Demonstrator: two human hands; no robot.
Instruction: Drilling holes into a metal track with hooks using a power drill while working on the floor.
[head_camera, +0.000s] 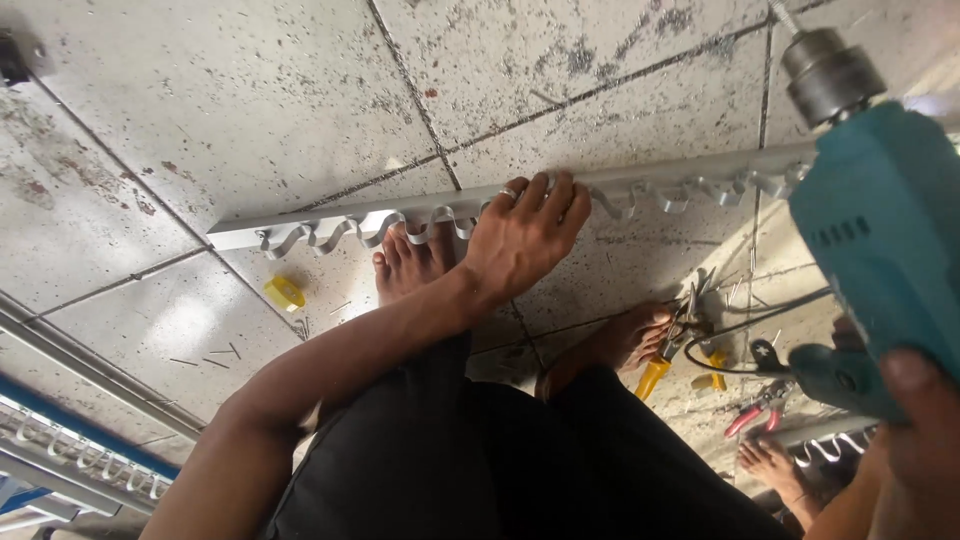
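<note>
Left hand pressed open on the rail, which runs crosswise; right hand grips the drill raised over the rail's right end

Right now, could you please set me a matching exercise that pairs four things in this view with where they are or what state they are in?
Things:
1. left hand
2. teal drill
3. small yellow block
4. red-handled pliers

Places or states:
A. lying on the floor tile below the rail's left end
B. pressing down on the grey metal rail
C. on the floor at lower right
D. held up by the right hand, chuck pointing away

Pairs: 1-B, 2-D, 3-A, 4-C
</note>
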